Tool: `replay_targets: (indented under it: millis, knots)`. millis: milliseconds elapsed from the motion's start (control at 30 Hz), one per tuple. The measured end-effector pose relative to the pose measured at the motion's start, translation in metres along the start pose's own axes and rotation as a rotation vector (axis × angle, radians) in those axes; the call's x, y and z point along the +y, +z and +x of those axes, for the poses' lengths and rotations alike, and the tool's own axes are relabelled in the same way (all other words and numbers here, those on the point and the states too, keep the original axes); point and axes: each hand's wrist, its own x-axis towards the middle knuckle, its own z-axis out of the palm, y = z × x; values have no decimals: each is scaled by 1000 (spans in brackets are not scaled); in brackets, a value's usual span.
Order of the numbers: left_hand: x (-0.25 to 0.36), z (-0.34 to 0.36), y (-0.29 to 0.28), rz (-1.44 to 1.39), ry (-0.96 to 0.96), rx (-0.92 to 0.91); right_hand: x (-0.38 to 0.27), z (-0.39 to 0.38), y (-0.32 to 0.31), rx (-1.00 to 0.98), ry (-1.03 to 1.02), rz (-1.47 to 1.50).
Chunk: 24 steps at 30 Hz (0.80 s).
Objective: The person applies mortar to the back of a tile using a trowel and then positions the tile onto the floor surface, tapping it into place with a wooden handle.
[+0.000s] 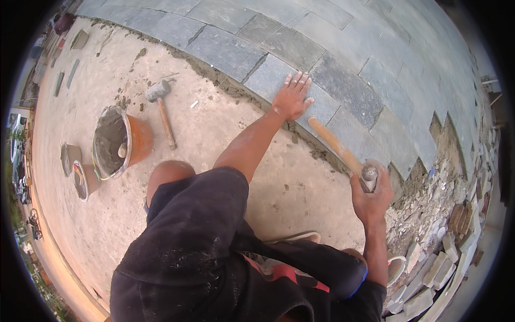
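My left hand (291, 100) rests with spread fingers on a grey stone tile (275, 77) at the edge of the paved surface. In my right hand (372, 196) is a hammer (337, 144), gripped around its metal head. The hammer's pale wooden handle points away from me to the left, over the border tiles; whether its end touches one I cannot tell. Wet-looking mortar (236, 88) shows along the tiles' near edge.
On the concrete to the left lie a mallet (157, 91) and an orange bucket (140, 140) containing mortar. Smaller buckets (70, 156) stand beyond it. Rubble (424, 206) and stacked stone pieces (440, 268) occupy the right side. Laid tiles (343, 43) spread across the far side.
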Motion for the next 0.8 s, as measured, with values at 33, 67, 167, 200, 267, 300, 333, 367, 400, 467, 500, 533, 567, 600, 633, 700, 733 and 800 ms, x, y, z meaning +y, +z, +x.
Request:
replay_targets:
  millis: [33, 67, 167, 200, 267, 300, 333, 367, 400, 467, 500, 533, 567, 600, 633, 700, 733, 800]
  knots:
    - [3, 1, -2, -1, -1, -9, 0, -1, 0, 5, 2, 5]
    - [5, 3, -4, -2, -1, -18, 0, -2, -1, 11, 5, 10]
    - [0, 2, 2, 34, -4, -8, -1, -1, 0, -32, 33, 20]
    - [0, 2, 1, 25, -9, -23, 1, 2, 1, -56, 45, 18]
    - [1, 2, 0, 7, -19, -54, 2, 2, 4, 17, -16, 14]
    - [1, 2, 0, 16, -18, -47, 1, 0, 4, 56, -43, 9]
    - [2, 2, 0, 25, -16, -41, 1, -1, 4, 14, -3, -1]
    - [2, 2, 0, 34, -13, -35, 0, -1, 5, -29, 38, -10]
    - [3, 3, 0, 22, -17, -37, 1, 0, 4, -68, 79, -21]
    - [2, 3, 0, 0, -24, -44, 0, 1, 5, -18, 80, 10]
    - [2, 3, -1, -5, -21, -41, 0, 2, 4, 5, 79, 24]
    - [3, 3, -1, -10, -18, -37, 1, 2, 5, 28, 62, 27]
    - [3, 4, -1, -14, -16, -34, 2, 1, 6, 50, 44, 30]
    - [3, 3, 0, -5, -15, -29, 2, 1, 6, 71, 28, 31]
    - [2, 3, 0, 4, -15, -24, 3, 2, 5, 23, 55, 14]
    - [2, 3, 1, -4, -13, -18, 5, 7, 3, -71, 103, -13]
    - [2, 3, 1, -21, -12, -17, 4, 11, 1, -55, 95, -7]
    - [0, 2, 1, -32, -4, -7, 0, 18, -6, -30, 82, 6]
